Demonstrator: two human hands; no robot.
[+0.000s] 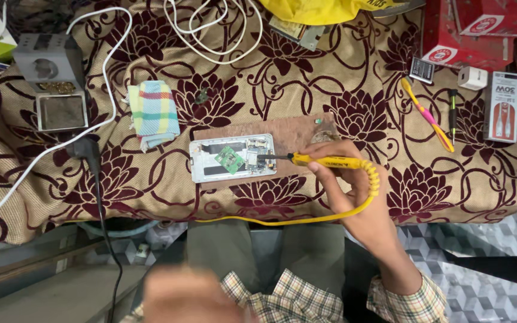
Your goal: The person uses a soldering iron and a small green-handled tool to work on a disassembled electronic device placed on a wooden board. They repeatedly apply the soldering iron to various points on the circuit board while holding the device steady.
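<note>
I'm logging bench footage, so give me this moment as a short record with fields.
Right hand: grips a yellow soldering iron, tip on the opened phone.
Left hand: blurred, low in view, apart from the phone; holds nothing that can be made out.
Phone: lies on a brown board, small green circuit board inside.
Nearby: folded checked cloth, toothbrush.

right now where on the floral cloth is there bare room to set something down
Bare cloth lies between the folded checked rag and the grey square stand, crossed by a white cable. More lies below the opened white phone. It is crowded right of the right hand holding the yellow soldering iron.
</note>
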